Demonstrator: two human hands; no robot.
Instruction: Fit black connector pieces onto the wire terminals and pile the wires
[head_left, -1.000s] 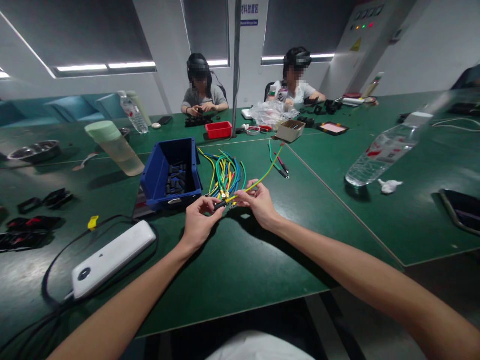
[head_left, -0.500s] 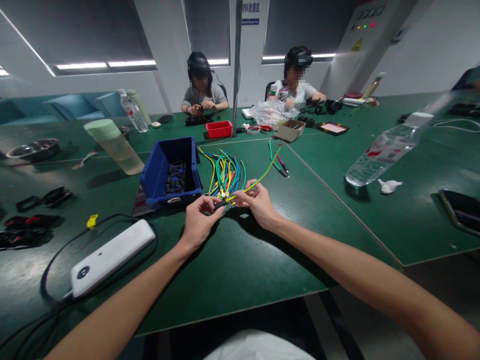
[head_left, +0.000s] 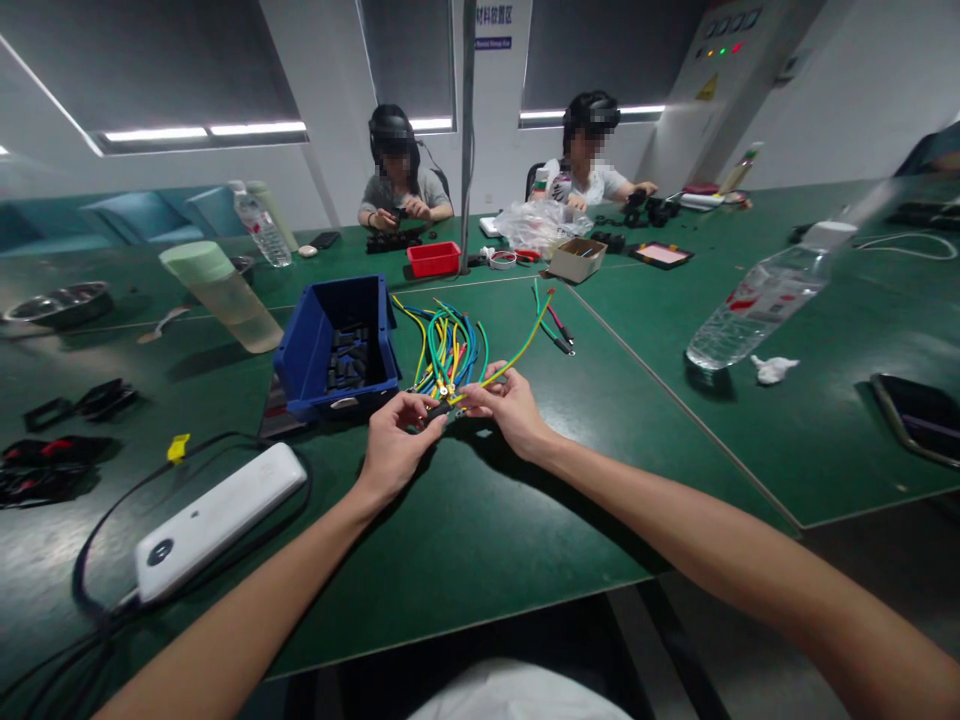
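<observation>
Yellow-green wire, beside the blue bin, pinched by right hand; left hand grips its black sleeve. Loose pinch risks the sleeve slipping off.

My left hand pinches a small black sleeve — my right hand feeds the yellow-green wire into it. The wire bundle lies at twelve o'clock, blue bin at eleven.

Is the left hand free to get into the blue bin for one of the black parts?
Probably not yet: the left hand is pinching a small black sleeve. The blue bin is open-topped with nothing between.
</observation>
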